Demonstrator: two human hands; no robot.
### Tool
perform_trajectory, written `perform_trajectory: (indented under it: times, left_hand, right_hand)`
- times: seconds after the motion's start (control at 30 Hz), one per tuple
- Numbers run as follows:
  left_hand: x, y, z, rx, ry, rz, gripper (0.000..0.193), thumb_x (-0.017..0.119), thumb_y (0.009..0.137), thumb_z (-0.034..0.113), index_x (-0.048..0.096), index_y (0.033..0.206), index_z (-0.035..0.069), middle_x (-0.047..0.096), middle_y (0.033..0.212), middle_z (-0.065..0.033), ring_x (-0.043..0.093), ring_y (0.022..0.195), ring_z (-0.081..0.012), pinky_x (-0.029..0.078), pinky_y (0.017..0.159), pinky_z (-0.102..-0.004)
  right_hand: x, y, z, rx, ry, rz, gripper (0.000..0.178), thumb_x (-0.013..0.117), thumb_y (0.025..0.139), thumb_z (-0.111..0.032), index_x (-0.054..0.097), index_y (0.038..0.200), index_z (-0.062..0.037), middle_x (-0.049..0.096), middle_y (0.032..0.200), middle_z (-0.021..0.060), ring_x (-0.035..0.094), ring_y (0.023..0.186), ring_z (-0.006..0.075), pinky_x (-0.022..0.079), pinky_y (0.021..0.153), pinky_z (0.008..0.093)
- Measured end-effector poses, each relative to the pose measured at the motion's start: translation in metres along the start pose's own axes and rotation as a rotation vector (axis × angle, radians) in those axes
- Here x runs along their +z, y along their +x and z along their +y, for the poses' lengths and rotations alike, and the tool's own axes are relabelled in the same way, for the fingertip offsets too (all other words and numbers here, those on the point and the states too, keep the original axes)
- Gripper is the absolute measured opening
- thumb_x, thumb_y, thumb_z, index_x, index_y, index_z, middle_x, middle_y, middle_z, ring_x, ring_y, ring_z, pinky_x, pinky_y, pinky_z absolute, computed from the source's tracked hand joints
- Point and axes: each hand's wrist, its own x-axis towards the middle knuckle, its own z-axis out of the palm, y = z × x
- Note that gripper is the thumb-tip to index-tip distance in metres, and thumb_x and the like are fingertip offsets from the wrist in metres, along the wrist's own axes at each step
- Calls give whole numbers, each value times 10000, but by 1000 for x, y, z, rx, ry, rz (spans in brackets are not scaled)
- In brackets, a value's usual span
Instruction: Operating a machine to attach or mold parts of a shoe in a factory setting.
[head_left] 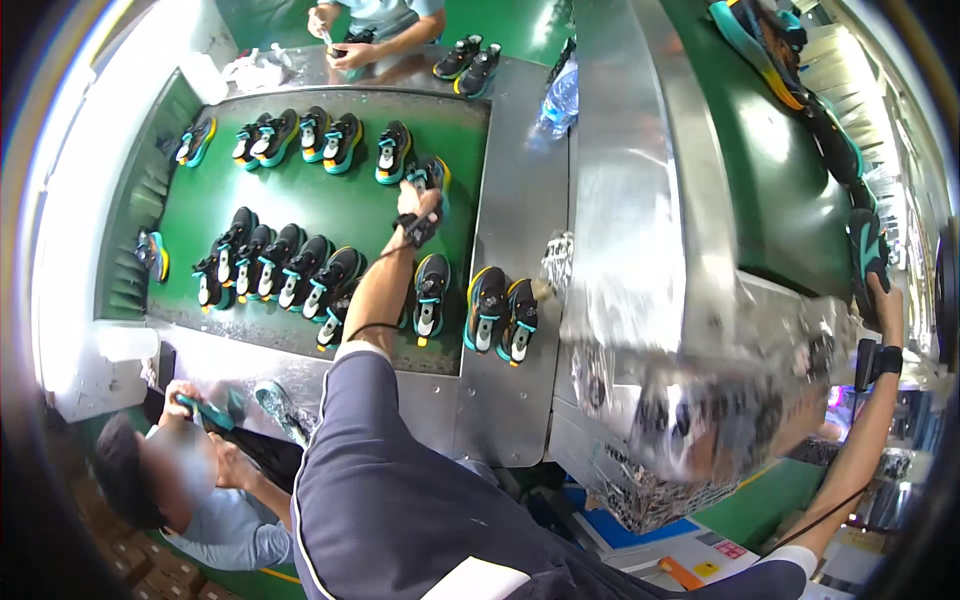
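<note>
My left hand [418, 203], with a black strap at its wrist, reaches over the green conveyor belt [330, 205] and closes on a black sneaker [433, 172] with a teal and yellow sole. Another black sneaker [394, 152] stands just left of it. Far out to the right, my right hand [886, 305] grips a dark sneaker with teal trim [868, 250] beside a second green belt [770, 150]. My right fingers are partly hidden behind that shoe. A black device is strapped to my right wrist.
Several sneakers [285, 262] line the belt's near side. A pair [487, 310] stands on the metal edge. A metal housing [640, 190] separates the two belts, with a plastic bottle [560, 100] beside it. Co-workers handle items at the far side [350, 50] and lower left [215, 440].
</note>
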Motion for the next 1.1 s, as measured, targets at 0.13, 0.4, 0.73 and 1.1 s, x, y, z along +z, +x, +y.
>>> perform_trajectory:
  times: [0.13,0.4,0.73,1.1]
  left_hand:
    - [-76,137,-81,96,-155,-11,273,512,948,276,573,1128,80,607,1023,-169,596,1009,-291,513,890,-423]
    - [-84,-194,-109,-87,-283,-507,465,551,948,287,451,1324,31,485,1308,-206,533,1166,-294,454,985,-423]
    - [-119,-485,267,-164,-718,-1902,498,632,926,81,443,1363,-62,565,1314,-187,535,1238,-252,416,1043,-378]
    - [-115,-707,375,216,-508,-2241,326,613,953,145,544,1207,-47,661,989,-99,669,816,-146,559,740,-292]
  right_hand:
    - [-4,56,6,-313,-128,6,511,601,895,-479,709,915,20,666,695,118,623,587,211,462,504,341]
    - [3,-54,-83,-45,-106,339,592,733,636,-561,730,1032,-120,714,938,170,686,885,328,525,796,397]
    - [-59,-304,-106,-180,669,732,644,821,663,-312,617,1185,7,693,1045,163,663,960,208,517,867,320]
    - [-27,-560,18,-53,-315,1173,709,798,645,-177,548,1309,-153,586,1016,118,613,768,254,512,671,352]
